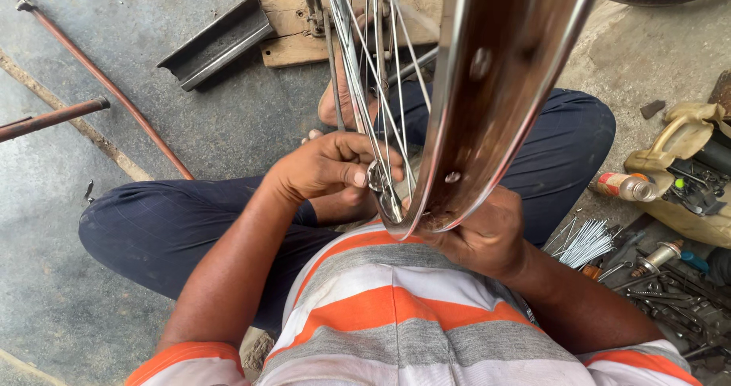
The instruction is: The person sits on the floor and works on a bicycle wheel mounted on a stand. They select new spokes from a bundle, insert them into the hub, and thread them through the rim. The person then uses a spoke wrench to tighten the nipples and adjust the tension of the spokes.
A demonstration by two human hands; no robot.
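A bare metal bicycle wheel rim with thin spokes stands upright between my knees, seen edge-on. My left hand pinches a small round metal spoke wrench against a spoke near the rim's lower edge. My right hand grips the bottom of the rim from the right side, close to my striped shirt. I sit cross-legged on the concrete floor in dark trousers.
Loose spokes and scattered tools lie at my right, with a small bottle and a yellowish container. A wooden block, a metal channel and rusty rods lie ahead and left.
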